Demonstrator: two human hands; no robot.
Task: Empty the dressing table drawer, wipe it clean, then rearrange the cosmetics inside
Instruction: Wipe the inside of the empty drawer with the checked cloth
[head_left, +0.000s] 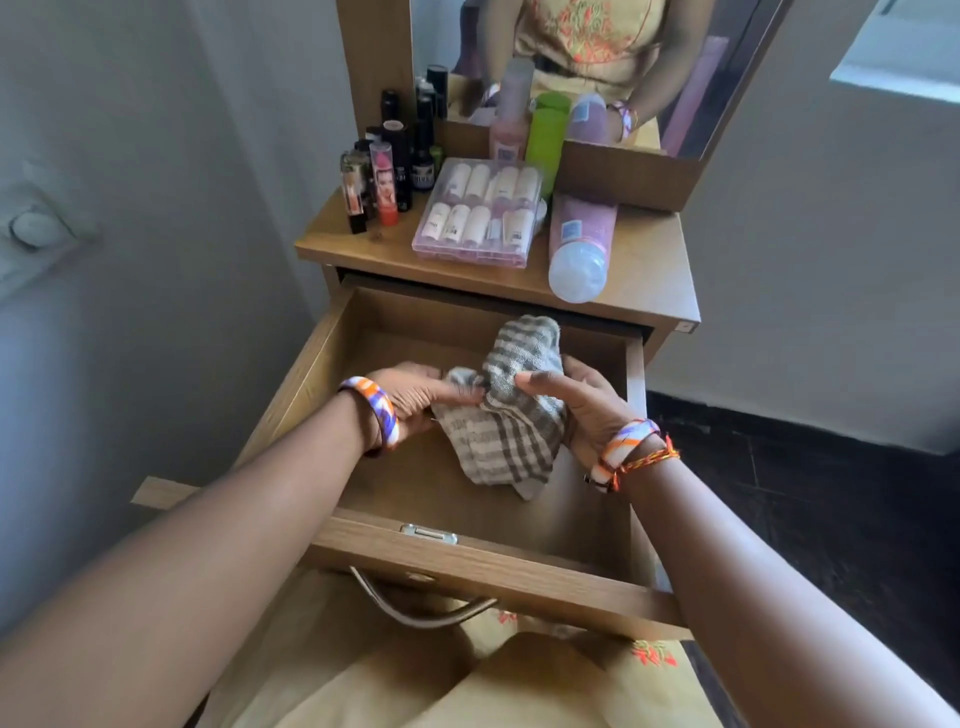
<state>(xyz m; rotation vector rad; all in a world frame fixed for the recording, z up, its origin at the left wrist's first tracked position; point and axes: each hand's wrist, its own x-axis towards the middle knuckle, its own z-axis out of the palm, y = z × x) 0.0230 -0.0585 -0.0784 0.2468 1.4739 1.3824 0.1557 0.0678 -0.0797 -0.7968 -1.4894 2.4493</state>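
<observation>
Checked grey-and-white cloth (511, 410) is bunched above the open wooden drawer (467, 558), gripped by both hands: left hand (415, 397) pinches its left edge, right hand (576, 402) curls around its right side. Cosmetics (387, 171) and a clear pink case (480, 210) stand on the dressing table top (644, 280).

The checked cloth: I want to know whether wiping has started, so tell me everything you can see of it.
The checked cloth is a soft woven rag with grey-brown checks on off-white, crumpled and partly bunched. Both hands hold it above the open drawer: the left hand pinches its left edge, and the right hand grips its right side. One end rises in a hump toward the back of the drawer, and a corner hangs down toward the drawer floor. Whether it touches the floor cannot be told.
</observation>
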